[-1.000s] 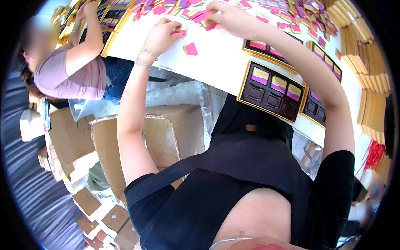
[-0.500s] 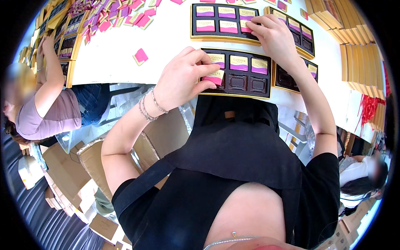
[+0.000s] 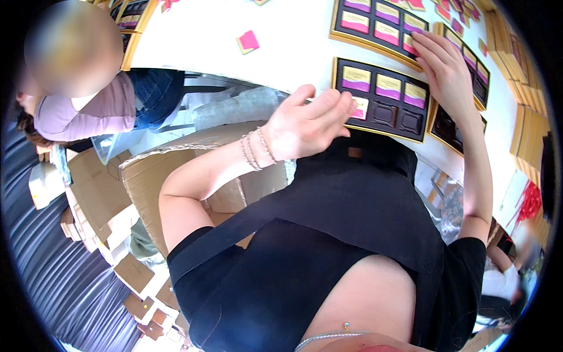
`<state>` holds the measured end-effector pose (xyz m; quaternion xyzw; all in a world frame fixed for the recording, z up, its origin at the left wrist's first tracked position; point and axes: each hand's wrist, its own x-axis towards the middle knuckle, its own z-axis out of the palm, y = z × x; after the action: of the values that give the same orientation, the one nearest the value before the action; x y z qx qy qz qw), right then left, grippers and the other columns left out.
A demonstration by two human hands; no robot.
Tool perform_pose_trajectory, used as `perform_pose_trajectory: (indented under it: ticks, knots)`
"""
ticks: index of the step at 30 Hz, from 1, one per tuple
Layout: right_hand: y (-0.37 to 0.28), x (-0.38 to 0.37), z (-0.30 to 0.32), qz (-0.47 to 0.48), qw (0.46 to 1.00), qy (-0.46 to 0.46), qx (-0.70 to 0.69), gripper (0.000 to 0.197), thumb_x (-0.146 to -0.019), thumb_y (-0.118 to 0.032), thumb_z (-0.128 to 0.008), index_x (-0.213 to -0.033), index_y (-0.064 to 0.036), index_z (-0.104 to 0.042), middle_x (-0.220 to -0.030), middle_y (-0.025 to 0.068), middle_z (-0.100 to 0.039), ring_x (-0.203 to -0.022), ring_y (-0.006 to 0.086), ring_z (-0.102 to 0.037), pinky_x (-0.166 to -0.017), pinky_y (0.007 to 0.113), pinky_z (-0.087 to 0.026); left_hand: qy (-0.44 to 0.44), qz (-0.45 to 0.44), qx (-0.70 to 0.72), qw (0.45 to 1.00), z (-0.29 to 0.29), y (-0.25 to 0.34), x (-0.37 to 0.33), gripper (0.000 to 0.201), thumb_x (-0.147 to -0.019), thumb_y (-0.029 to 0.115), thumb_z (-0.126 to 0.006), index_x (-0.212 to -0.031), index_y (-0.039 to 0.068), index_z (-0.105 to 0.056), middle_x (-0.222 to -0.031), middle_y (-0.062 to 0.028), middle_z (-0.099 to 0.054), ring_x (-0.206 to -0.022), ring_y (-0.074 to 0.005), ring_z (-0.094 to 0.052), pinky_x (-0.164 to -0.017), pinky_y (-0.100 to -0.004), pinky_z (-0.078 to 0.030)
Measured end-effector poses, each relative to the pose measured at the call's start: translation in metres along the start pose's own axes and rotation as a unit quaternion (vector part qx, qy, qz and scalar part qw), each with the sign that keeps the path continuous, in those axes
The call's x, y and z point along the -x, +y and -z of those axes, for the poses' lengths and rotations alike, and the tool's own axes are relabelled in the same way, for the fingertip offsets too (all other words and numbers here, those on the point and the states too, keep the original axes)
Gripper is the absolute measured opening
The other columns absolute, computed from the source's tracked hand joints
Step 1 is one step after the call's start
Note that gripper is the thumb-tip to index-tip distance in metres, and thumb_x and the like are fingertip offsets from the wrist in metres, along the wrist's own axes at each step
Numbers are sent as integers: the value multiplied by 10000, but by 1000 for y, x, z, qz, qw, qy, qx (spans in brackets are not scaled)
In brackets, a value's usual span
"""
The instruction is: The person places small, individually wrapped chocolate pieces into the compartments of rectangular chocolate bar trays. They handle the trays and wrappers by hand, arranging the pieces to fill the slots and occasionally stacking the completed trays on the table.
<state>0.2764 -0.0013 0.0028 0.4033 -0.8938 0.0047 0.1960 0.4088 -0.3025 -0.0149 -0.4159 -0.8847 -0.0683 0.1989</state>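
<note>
A gold-edged chocolate box (image 3: pixel 425 136) with a dark tray lies nearest me; purple-marked wrapped squares fill its far row. In its near-left slot sits a pink-marked chocolate square (image 3: pixel 359 108), partly covered by the fingertips of my left hand (image 3: pixel 314 126). That hand is open, fingers stretched out. Behind stands a second chocolate box (image 3: pixel 375 48) holding purple and pink squares. Fingers of my right hand (image 3: pixel 448 73) extend over its near-right end, their tips on a pink-marked square (image 3: pixel 409 44). I see nothing lifted in either hand.
Two more chocolate boxes (image 3: pixel 478 100) (image 3: pixel 440 126) lie to the right, the nearer partly under my forearm. Stacked gold boxes (image 3: pixel 522 76) line the right edge. A loose pink square (image 3: pixel 249 41) lies on the white table (image 3: pixel 199 44). A person (image 3: pixel 88 114) is at far left; a cardboard carton (image 3: pixel 155 176) stands below.
My left fingers have let go of the pink-marked square, which now sits in its slot, and have straightened. My right hand stays at the far box. The whole view has shifted.
</note>
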Motion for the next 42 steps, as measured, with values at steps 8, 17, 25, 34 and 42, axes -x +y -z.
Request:
perform_pose_trajectory:
  ticks: [8, 17, 25, 34, 42]
  knots:
    - [-116, 1, 52, 51, 960, -155, -226, 847, -738, -411, -761, -1412, 0, -454, -1467, 152, -472, -1391, 292, -422, -1170, 533, -268, 80, 70, 149, 983, 9, -31, 15, 549, -758, 356, -766, -1224, 87, -657, -1239, -59, -626, -1113, -222, -591, -848, -362, -498]
    - [-110, -24, 43, 63, 960, -128, -243, 662, -822, -314, -709, -1376, -23, -493, -1478, 138, -455, -1395, 286, -403, -1153, 547, -276, -91, 72, 30, 993, 12, -114, 74, 523, -823, 244, -716, -1292, 54, -585, -1382, -185, -528, -1293, -357, -503, -1050, -376, -459]
    - [-90, -213, -107, 211, 964, 111, -114, 269, -851, -51, -606, -1115, -6, -627, -1148, 125, -656, -1130, 252, -614, -881, 357, -546, 143, 460, 397, 781, 7, -112, 30, 247, -907, 81, -666, -1145, 20, -692, -998, -73, -749, -883, -123, -691, -802, -233, -527]
    - [-99, -200, -96, 217, 971, -29, -98, 377, -862, -92, -642, -1232, -46, -580, -1163, 99, -623, -1134, 239, -587, -915, 324, -512, 53, 283, 70, 955, -5, -138, 49, 361, -782, 180, -791, -1121, 86, -709, -1196, -85, -642, -1041, -262, -608, -892, -352, -522]
    - [-101, -200, -93, 204, 965, -95, -136, 328, -881, -96, -636, -1203, -51, -591, -1062, 90, -678, -1097, 274, -614, -906, 370, -515, 18, 372, 233, 898, 5, -158, 44, 345, -797, 281, -768, -1086, 101, -712, -1158, -125, -668, -1050, -277, -628, -883, -370, -516]
